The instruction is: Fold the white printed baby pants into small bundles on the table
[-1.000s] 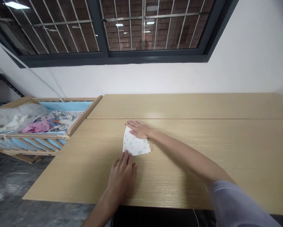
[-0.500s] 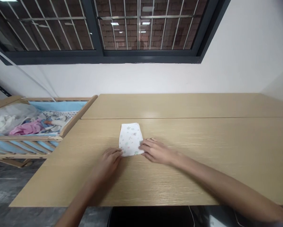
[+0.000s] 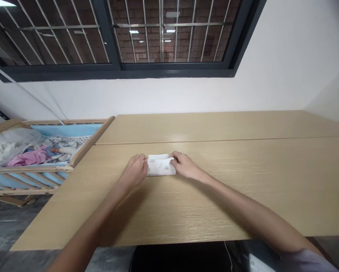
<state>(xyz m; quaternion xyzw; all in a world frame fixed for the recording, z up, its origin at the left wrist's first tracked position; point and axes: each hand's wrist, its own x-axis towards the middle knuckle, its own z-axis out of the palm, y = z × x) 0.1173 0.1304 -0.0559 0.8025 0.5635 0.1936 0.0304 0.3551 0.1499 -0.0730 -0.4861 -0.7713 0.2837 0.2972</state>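
Observation:
A small white cloth [image 3: 160,167] with a faint print lies folded over on the wooden table, its near edge doubled toward the far side. At its left end my left hand [image 3: 135,169] pinches the fabric, fingers curled. My right hand [image 3: 184,164] grips the opposite end between thumb and fingers. Both hands hold the cloth along its upper fold, and the fingertips partly hide its corners. What kind of cloth item it is, I cannot make out.
The pale wooden table [image 3: 228,181] has a seam running across it near the back. Left of it stands a wooden crib [image 3: 92,141] with blue lining, holding a pink cloth [image 3: 30,155] and other fabrics. A barred window [image 3: 172,71] is in the white wall behind.
The cloth lay flat as a taller piece; now its near edge is folded up and away, making it shorter. Both hands moved away from me with it and now pinch its ends.

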